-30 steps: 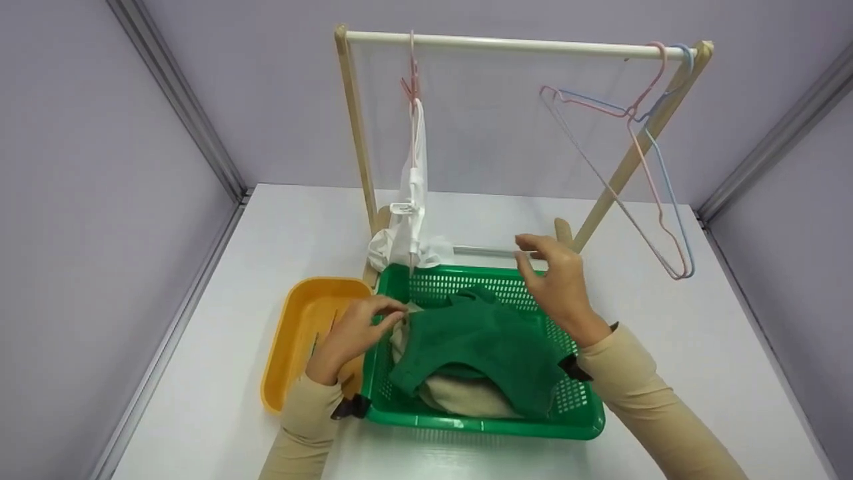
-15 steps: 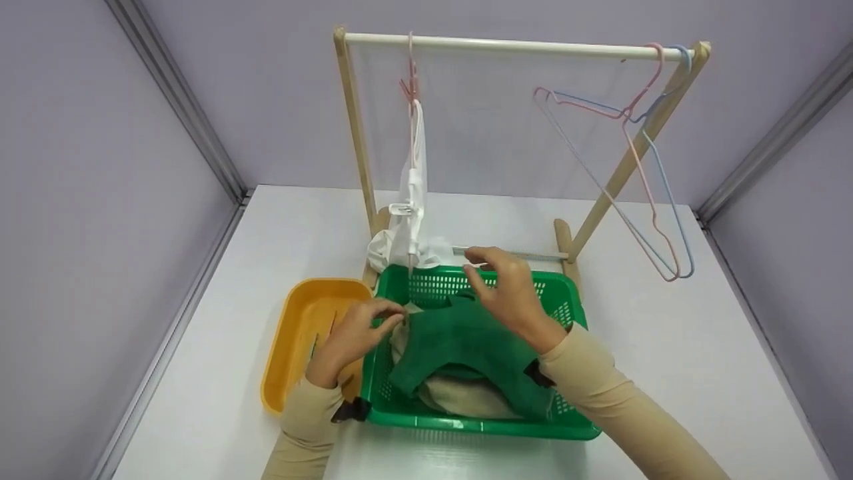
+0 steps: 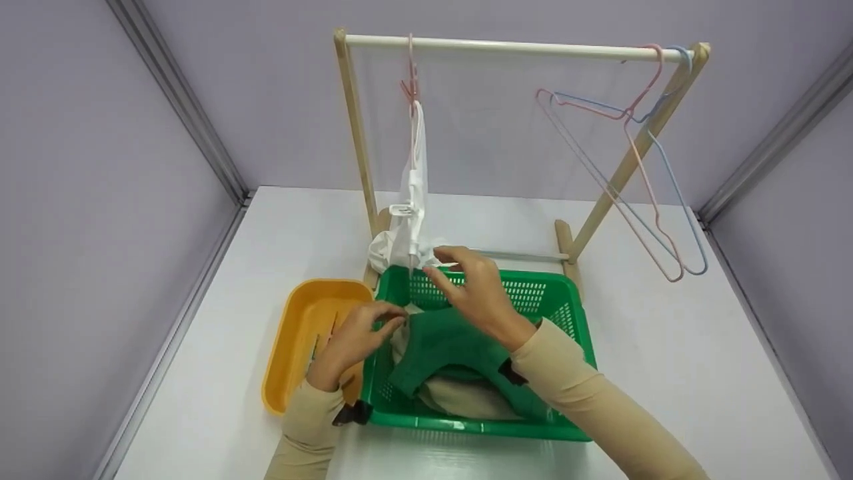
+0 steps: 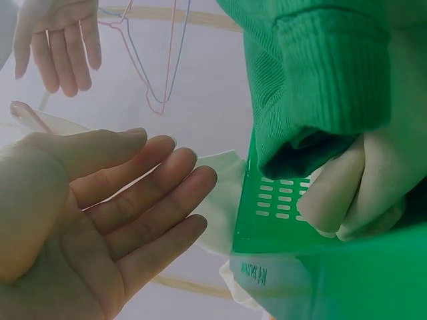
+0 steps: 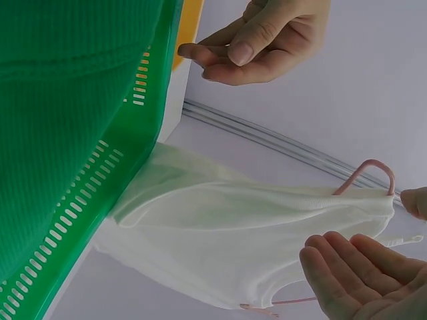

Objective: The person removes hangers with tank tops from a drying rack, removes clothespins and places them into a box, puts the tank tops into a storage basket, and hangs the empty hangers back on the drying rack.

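Observation:
My left hand (image 3: 356,337) hovers over the green basket's left edge, fingers relaxed and holding nothing; the left wrist view shows its palm (image 4: 113,227) bare. Over the basket's back part is my right hand (image 3: 476,290), fingers loosely bent with a gap between thumb and fingertips, near the white garment. That white garment (image 5: 220,213) hangs on a pink hanger (image 5: 373,170), its lower end bunched behind the basket (image 3: 533,275). A green garment (image 3: 440,340) with a ribbed cuff (image 4: 333,73) lies in the basket on beige cloth (image 3: 470,398).
A yellow tray (image 3: 283,347) with a few thin items stands left of the basket. The rack's white rail (image 3: 520,47) crosses above, on wooden posts (image 3: 356,127). At its right end hang a pink hanger (image 3: 643,160) and a blue hanger (image 3: 673,173).
My right hand has moved left across the basket, from its right side toward the white garment. My left hand has stayed in place. The hangers at the right have swung slightly.

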